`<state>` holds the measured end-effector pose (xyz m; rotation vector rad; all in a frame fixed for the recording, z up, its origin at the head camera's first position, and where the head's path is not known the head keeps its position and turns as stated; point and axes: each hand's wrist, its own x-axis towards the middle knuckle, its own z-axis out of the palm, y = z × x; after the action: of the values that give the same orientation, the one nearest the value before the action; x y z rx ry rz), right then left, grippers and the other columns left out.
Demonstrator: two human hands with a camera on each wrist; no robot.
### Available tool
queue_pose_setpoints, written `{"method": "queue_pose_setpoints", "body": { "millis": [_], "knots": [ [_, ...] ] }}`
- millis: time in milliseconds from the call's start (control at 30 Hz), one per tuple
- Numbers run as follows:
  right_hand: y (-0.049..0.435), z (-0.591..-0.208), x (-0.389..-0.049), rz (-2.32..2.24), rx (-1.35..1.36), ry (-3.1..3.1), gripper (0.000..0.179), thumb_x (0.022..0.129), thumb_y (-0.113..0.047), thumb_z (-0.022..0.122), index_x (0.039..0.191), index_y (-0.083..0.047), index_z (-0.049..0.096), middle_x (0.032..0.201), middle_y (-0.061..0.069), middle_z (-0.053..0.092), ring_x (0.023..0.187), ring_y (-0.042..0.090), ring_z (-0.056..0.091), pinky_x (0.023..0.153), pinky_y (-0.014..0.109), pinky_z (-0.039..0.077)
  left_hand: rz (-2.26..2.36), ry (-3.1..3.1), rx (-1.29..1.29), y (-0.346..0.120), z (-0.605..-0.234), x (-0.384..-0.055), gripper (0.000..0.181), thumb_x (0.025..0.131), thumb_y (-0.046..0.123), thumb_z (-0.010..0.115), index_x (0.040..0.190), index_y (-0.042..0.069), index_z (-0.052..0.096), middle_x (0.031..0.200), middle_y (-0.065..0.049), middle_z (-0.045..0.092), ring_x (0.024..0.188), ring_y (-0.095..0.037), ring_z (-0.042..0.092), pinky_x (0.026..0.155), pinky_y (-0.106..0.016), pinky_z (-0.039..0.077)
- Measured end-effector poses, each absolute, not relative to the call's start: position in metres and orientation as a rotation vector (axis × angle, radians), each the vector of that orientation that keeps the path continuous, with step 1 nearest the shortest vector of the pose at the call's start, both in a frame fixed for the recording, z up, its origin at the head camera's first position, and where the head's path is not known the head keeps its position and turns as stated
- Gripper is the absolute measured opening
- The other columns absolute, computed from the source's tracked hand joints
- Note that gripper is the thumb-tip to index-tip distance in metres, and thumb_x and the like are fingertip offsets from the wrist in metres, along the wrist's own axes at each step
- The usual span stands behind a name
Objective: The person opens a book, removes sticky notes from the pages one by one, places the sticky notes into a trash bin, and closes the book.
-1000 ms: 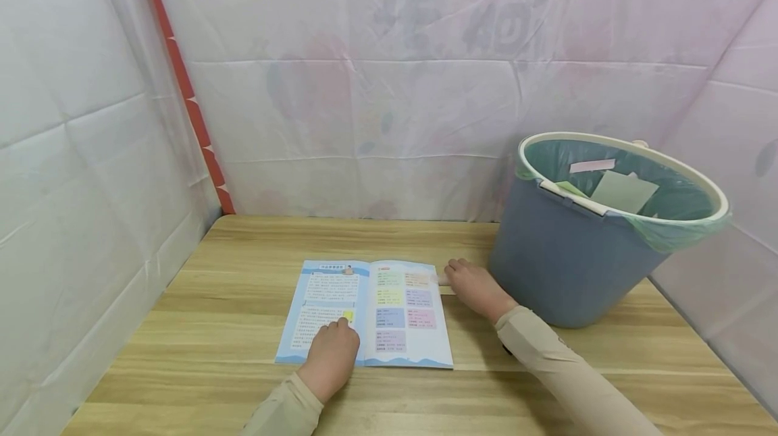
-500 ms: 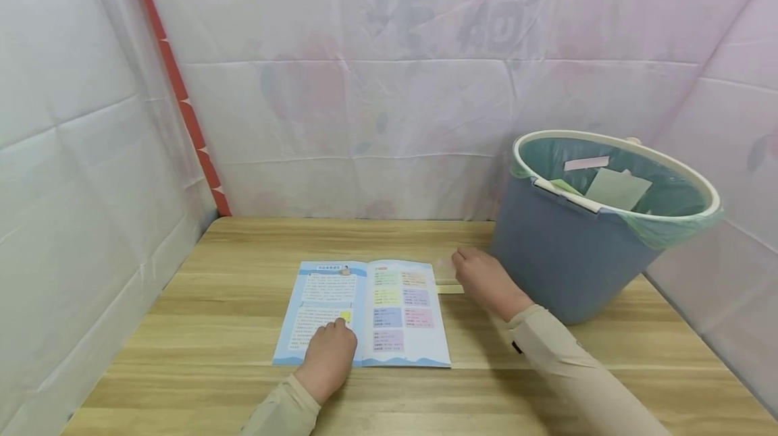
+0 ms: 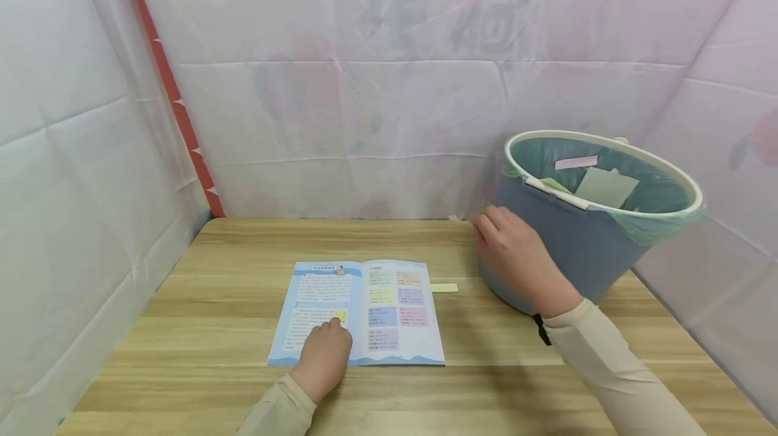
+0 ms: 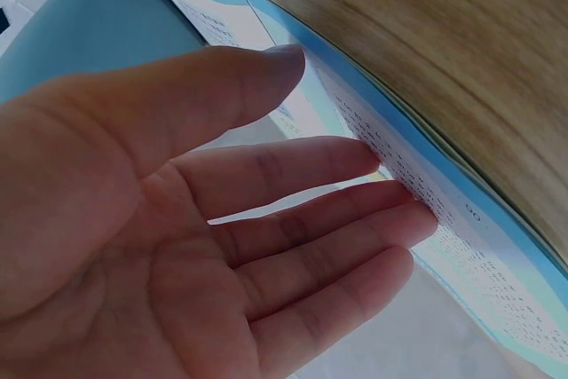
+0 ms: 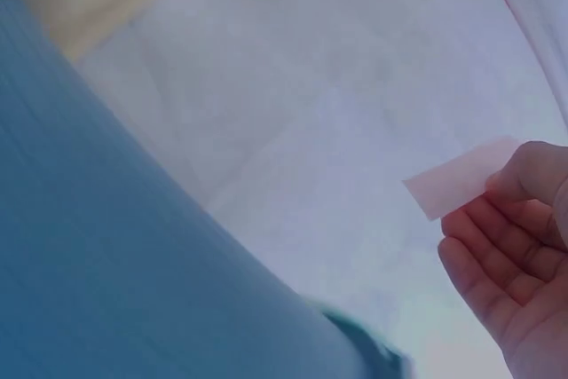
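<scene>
One pale paper strip is pinched by the right hand; the left hand, loosely outstretched, touches the open booklet.

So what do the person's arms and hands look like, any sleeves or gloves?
Long beige sleeves reach both wrists. The left hand and right hand are bare, without gloves. A small black piece, perhaps a strap, shows by the right cuff.

A plain beige left sleeve and a matching right sleeve, both long and softly creased, end in snug cuffs at the wrists. A small black strap shows beside the right cuff; the left hand and right hand are bare.
</scene>
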<state>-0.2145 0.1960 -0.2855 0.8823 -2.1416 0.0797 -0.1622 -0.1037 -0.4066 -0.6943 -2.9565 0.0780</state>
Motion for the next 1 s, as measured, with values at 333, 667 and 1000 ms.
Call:
{"method": "queue_pose_setpoints", "body": {
  "millis": [333, 667, 1000],
  "knots": [
    [0.217, -0.234, -0.195, 0.155, 0.71, -1.891, 0.009, 0.09, 0.007, 0.054, 0.096, 0.009, 0.06, 0.09, 0.024, 0.059, 0.08, 0.042, 0.057, 0.069, 0.051, 0.049, 0.065, -2.946, -0.706, -0.105, -0.409, -0.163, 0.011, 0.083, 0.002, 0.069, 0.074, -0.004, 0.067, 0.069, -0.01, 0.053, 0.062, -0.023, 0.056, 0.06, -0.035, 0.051],
    [0.264, -0.215, -0.193, 0.163, 0.378, -1.992, 0.013, 0.087, 0.014, 0.054, 0.096, 0.014, 0.063, 0.089, 0.029, 0.056, 0.083, 0.047, 0.052, 0.073, 0.058, 0.045, 0.057, -2.978, -0.692, -0.104, -0.409, -0.163, 0.009, 0.083, 0.002, 0.068, 0.076, -0.004, 0.067, 0.071, -0.011, 0.054, 0.065, -0.024, 0.057, 0.063, -0.036, 0.051],
    [0.285, -0.213, -0.194, 0.151, 0.319, -2.067, 0.015, 0.086, 0.014, 0.053, 0.097, 0.016, 0.062, 0.089, 0.031, 0.055, 0.083, 0.048, 0.051, 0.068, 0.058, 0.044, 0.057, -2.961, -0.685, -0.104, -0.411, -0.164, 0.01, 0.083, 0.003, 0.069, 0.076, -0.004, 0.068, 0.071, -0.011, 0.055, 0.065, -0.024, 0.058, 0.062, -0.036, 0.051]
  ]
}}
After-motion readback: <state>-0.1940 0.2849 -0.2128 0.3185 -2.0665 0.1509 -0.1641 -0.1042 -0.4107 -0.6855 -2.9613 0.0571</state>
